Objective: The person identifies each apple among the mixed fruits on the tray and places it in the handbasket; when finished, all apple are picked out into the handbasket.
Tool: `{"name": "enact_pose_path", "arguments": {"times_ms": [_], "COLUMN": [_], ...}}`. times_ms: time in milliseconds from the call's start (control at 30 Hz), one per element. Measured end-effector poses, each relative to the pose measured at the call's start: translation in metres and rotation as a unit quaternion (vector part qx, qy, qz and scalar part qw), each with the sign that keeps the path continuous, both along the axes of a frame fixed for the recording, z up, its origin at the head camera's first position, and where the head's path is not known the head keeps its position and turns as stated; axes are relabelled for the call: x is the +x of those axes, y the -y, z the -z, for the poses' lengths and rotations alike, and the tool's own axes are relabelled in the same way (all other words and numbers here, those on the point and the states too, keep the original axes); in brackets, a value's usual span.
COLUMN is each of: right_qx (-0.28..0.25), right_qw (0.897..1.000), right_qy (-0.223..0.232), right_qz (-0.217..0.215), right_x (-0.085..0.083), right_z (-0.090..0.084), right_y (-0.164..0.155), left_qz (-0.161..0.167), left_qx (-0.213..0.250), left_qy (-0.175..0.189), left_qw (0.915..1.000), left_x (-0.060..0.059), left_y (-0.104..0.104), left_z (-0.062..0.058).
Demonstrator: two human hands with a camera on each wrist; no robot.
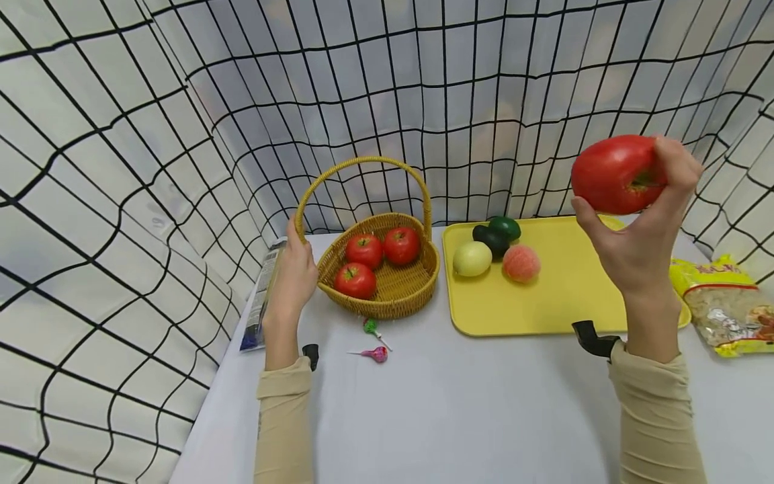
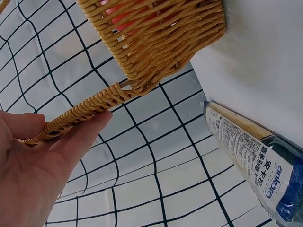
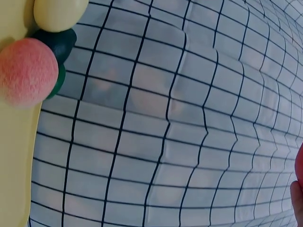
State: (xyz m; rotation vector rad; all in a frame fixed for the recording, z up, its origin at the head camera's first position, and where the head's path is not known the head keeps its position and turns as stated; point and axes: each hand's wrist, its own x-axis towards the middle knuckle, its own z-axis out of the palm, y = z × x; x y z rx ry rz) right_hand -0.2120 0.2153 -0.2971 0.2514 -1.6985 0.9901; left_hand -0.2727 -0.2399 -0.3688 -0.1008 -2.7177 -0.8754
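Observation:
My left hand [image 1: 293,275] grips the left side of the arched handle of a wicker basket [image 1: 399,307]. In the left wrist view its thumb and fingers wrap the woven handle [image 2: 85,111]. Three red apples [image 1: 365,251] lie inside the basket. Raised above the right end of the yellow tray, my right hand [image 1: 647,249] holds another red apple [image 1: 611,173] between thumb and fingers, its stem end turned towards the head camera. Only a sliver of that apple [image 3: 299,165] shows in the right wrist view.
On the yellow tray [image 1: 568,306] sit a pale yellow fruit [image 1: 472,259], a pink peach [image 1: 521,263] and two dark green fruits [image 1: 504,228]. Two lollipops [image 1: 378,354] lie before the basket. A snack bag [image 1: 728,306] is at right, an ankara-labelled package [image 2: 255,161] at left. Black netting [image 1: 387,87] surrounds the table.

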Motion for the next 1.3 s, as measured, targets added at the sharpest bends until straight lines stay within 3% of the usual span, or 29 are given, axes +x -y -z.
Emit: {"name": "enact_pose_path", "arguments": {"times_ms": [333,433,533,633,800,867,967,1067,1167,1300], "right_qx": [0.050,0.093,0.163,0.252,0.377,0.406,0.431,0.420,0.400,0.394], "right_qw": [0.995,0.989,0.976,0.950,0.877,0.854,0.830,0.816,0.796,0.775], "right_qy": [0.019,0.022,0.054,0.120,0.245,0.278,0.315,0.368,0.432,0.470], "right_qz": [-0.080,-0.112,-0.133,-0.139,-0.168,-0.170,-0.159,-0.147,-0.143,-0.153], "right_x": [-0.009,-0.018,-0.033,-0.049,-0.089,-0.111,-0.145,-0.174,-0.195,-0.210], "right_z": [0.010,0.017,0.028,0.035,0.038,0.040,0.047,0.054,0.060,0.064], "right_y": [0.033,0.051,0.078,0.109,0.158,0.180,0.206,0.218,0.224,0.236], "left_qz": [-0.002,-0.002,-0.005,-0.002,0.000,-0.007,-0.008,0.005,0.021,0.022], "left_qx": [-0.011,-0.009,-0.008,0.000,0.004,-0.002,0.003,0.018,0.043,0.060], "left_qy": [-0.006,-0.005,-0.005,-0.004,0.008,0.007,0.011,0.014,0.021,0.026], "left_qw": [0.9999,0.9999,0.9999,1.0000,1.0000,0.9999,0.9999,0.9997,0.9986,0.9976], "left_x": [-0.004,-0.004,-0.003,-0.002,-0.001,0.000,0.000,-0.001,-0.002,0.000], "left_y": [0.002,0.001,0.001,0.001,0.000,0.002,0.003,0.000,-0.002,0.004], "left_z": [0.002,0.000,-0.002,-0.002,-0.002,-0.003,-0.004,-0.004,-0.004,-0.005]}}
